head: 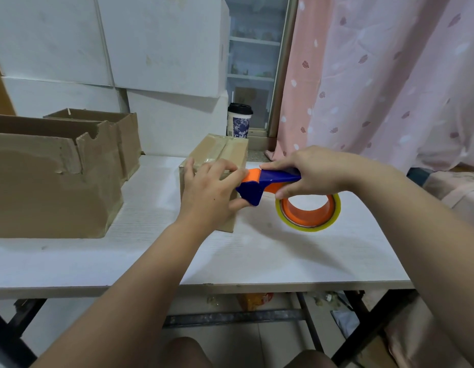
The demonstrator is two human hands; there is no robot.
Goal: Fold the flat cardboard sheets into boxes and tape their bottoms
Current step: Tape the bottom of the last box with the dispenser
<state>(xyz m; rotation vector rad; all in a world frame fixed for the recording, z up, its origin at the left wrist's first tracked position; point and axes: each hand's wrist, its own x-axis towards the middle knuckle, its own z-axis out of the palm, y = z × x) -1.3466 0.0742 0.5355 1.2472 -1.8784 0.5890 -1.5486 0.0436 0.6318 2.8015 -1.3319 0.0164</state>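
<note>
– Over on the left stand two open brown cartons (52, 181). Could they cause trouble?

– Hardly, they are well apart from the work. My worry starts at the left hand (209, 192). It clasps the near top edge of the small box (217, 152), fingers bent over the top and thumb down the front face. If that hold slackens while the tape is being pulled, I think the light box would skid across the white table (257, 261) and the strip would go on crooked or wrinkled.

– And the tape dispenser (267, 181)?

– Its orange tip is touching the left fingertips. I can't see the cutter, but it should be at that end, so a quick tearing tug could nick a finger. The right hand (310, 171) is wrapped firmly round the blue handle, with the tape roll (309, 211) hanging below it off the box's right side. A steep pull from there might lift the tape end off the cardboard before it sticks.

– How does the box itself look?

– It's plain brown cardboard, folded up and standing near the middle of the table, just in front of the person. The upper flaps are shut and meet in a seam running away from the camera, with a glossy strip of clear tape along it. The corners look square. The near end of the seam is hidden under the left hand, so I can't tell if the tape has been pressed down over the edge.
</note>
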